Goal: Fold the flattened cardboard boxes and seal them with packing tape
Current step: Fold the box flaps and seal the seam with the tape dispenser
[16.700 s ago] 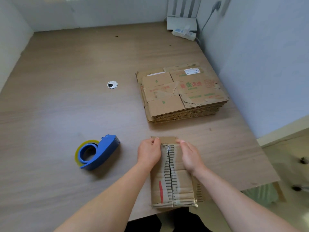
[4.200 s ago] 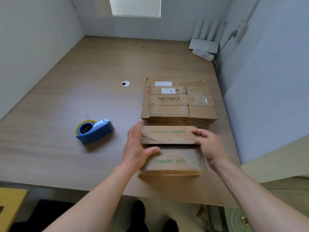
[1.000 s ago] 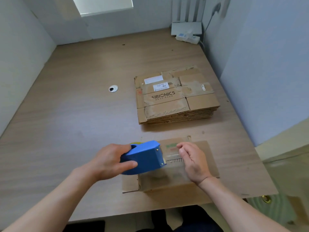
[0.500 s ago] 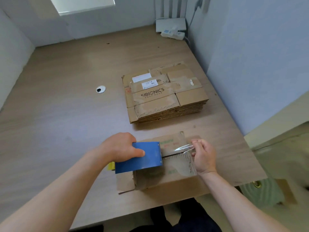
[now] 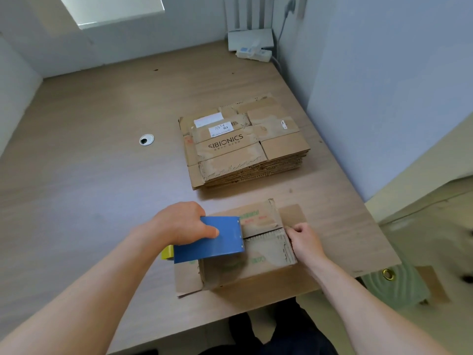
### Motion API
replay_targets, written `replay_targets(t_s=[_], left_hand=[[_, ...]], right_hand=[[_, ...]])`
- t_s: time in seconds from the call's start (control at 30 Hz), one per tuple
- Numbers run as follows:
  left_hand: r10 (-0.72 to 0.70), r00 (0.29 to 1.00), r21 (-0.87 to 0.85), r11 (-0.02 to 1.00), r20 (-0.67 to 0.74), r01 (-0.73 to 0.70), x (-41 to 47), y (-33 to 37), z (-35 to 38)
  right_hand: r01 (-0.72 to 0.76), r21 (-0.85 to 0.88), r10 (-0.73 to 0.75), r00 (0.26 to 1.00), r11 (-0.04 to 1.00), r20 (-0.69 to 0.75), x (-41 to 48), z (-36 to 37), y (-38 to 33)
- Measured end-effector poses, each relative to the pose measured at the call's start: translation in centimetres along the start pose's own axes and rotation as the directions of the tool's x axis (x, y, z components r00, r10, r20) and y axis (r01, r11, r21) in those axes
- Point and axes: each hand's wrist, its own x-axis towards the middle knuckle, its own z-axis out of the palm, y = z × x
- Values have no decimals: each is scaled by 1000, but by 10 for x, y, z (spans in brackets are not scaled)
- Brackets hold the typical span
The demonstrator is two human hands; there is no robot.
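Observation:
A folded cardboard box (image 5: 266,254) stands near the table's front edge, its two top flaps meeting along a middle seam. My left hand (image 5: 184,224) grips the blue tape dispenser (image 5: 212,239) over the box's left half; its yellow tape roll (image 5: 167,252) peeks out at the left. My right hand (image 5: 304,239) presses with curled fingers on the right end of the seam, where clear tape lies; whether it pinches the tape end is hidden. A stack of flattened cardboard boxes (image 5: 243,147) lies behind.
The wooden table (image 5: 89,175) has a round cable hole (image 5: 147,139) left of the stack. A white power strip (image 5: 253,53) and a white device sit at the far right corner by the wall. The table's right edge drops off beyond my right hand.
My right hand has come down from holding the pulled tape end in the air onto the right end of the seam. The dispenser stays over the left half.

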Motion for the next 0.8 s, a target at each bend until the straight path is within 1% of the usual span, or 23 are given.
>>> replay_targets(t_s=[0.03, 0.07, 0.1, 0.13, 0.17, 0.2, 0.23, 0.27, 0.3, 0.33, 0.4, 0.47, 0.57, 0.63, 0.7, 0.8], left_hand=[[-4, 1000, 2, 1000, 1, 4, 0, 1, 1], [-6, 1000, 8, 1000, 0, 6, 0, 3, 1], [-5, 1000, 14, 1000, -3, 5, 0, 4, 1], [-4, 1000, 16, 1000, -7, 4, 0, 5, 0], [-3, 1000, 16, 1000, -11, 3, 0, 5, -1], [1, 1000, 19, 1000, -10, 0, 0, 6, -1], [5, 1000, 24, 1000, -10, -5, 0, 6, -2], [9, 1000, 31, 999, -12, -8, 0, 7, -3], [12, 1000, 38, 999, -14, -11, 0, 9, -4], [15, 1000, 39, 999, -14, -15, 0, 10, -5], [20, 1000, 8, 1000, -17, -20, -5, 8, -7], [25, 999, -72, 997, -20, -26, -15, -4, -8], [7, 999, -207, 978, -34, -13, -36, -40, -6], [-29, 1000, -268, 963, -7, 26, -50, -65, -1], [-63, 998, -301, 952, 5, 62, -60, -85, 5], [-98, 995, -299, 949, 10, 97, -68, -106, 10]], right_hand=[[-27, -75, 25, 999, 997, -34, -1, -3, -5], [-1, -150, -16, 994, 989, -112, -3, -6, -14], [86, -193, -127, 970, 978, -209, -7, -7, -22], [215, -208, -270, 919, 954, -288, -13, -6, -31], [341, -238, -403, 862, 910, -306, -18, -2, -39], [419, -297, -493, 835, 858, -246, -23, 4, -42], [448, -348, -521, 840, 823, -153, -26, 11, -43], [426, -390, -484, 873, 817, -60, -28, 19, -43], [377, -429, -412, 911, 821, 11, -27, 26, -39], [332, -469, -354, 934, 818, 44, -26, 29, -36], [293, -515, -308, 950, 806, 59, -23, 28, -36], [289, -528, -292, 953, 798, 80, -21, 26, -37], [281, -555, -281, 956, 783, 88, -17, 25, -34], [280, -562, -282, 956, 778, 86, -16, 25, -33], [279, -569, -285, 955, 774, 81, -16, 27, -32], [288, -575, -309, 949, 766, 63, -14, 28, -30]])
